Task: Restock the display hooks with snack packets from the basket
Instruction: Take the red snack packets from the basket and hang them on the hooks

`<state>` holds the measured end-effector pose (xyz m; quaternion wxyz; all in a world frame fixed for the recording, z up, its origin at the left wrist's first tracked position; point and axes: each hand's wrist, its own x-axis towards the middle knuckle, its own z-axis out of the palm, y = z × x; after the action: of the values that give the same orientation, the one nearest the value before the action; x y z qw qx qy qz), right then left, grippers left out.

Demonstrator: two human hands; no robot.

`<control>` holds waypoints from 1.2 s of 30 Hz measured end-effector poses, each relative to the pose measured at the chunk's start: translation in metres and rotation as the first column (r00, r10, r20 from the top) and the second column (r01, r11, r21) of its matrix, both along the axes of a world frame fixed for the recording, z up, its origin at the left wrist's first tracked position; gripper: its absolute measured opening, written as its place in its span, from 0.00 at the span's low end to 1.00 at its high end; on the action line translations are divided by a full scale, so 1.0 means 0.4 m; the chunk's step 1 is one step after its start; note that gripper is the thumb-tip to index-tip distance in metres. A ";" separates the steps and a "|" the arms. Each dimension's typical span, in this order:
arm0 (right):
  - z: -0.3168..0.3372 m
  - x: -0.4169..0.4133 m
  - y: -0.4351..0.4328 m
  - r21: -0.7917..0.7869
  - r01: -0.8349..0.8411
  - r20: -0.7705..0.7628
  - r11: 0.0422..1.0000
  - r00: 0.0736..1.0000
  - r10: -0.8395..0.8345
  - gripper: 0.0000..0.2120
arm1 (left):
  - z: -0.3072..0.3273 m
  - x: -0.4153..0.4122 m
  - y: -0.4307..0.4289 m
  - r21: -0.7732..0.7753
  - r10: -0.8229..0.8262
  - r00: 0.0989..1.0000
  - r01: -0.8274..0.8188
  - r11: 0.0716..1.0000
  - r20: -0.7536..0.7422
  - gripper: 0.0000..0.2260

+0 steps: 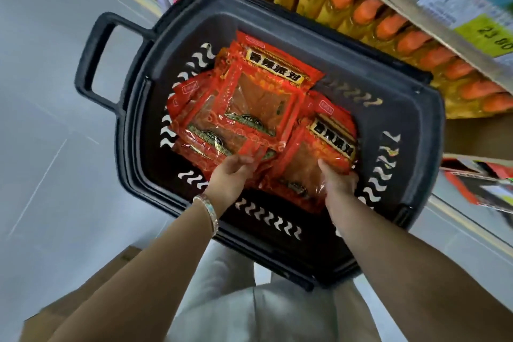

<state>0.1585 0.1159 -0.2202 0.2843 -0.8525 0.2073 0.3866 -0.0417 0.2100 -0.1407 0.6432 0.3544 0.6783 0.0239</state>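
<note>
A black plastic basket (410, 130) stands on the floor below me, with several red snack packets inside. My left hand (231, 175) grips the near edge of a fanned stack of packets (249, 103) on the left of the basket. My right hand (337, 179) holds the near end of another red packet (319, 153) lying on the right. Both forearms reach down into the basket. No display hooks are in view.
The basket's handle (91, 64) sticks out to the left. A shelf of yellow bottles with orange caps (388, 22) runs along the upper right, with yellow price tags (485, 36) above it. Grey floor (55, 147) spreads to the left. A cardboard box (91, 286) sits at the lower left.
</note>
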 end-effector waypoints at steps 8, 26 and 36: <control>0.202 -0.027 -0.004 0.426 -0.213 -0.039 0.879 0.967 0.253 0.12 | 0.069 -0.022 0.102 0.025 -0.287 0.958 0.288 0.957 -0.028 0.05; 0.193 -0.127 0.242 0.361 -0.370 -0.002 0.856 0.918 0.397 0.13 | 0.068 -0.216 0.294 0.342 -0.225 0.907 0.350 0.872 -0.355 0.07; 0.040 -0.171 0.383 -0.091 -0.495 -0.088 0.864 0.868 0.488 0.51 | 0.041 -0.240 0.287 0.354 -0.321 0.855 0.471 0.808 -0.406 0.03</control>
<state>0.0900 0.2693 -0.2041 0.1224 -0.8792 0.0131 0.4603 -0.1379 0.3246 -0.1242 0.4145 0.6249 0.6613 -0.0190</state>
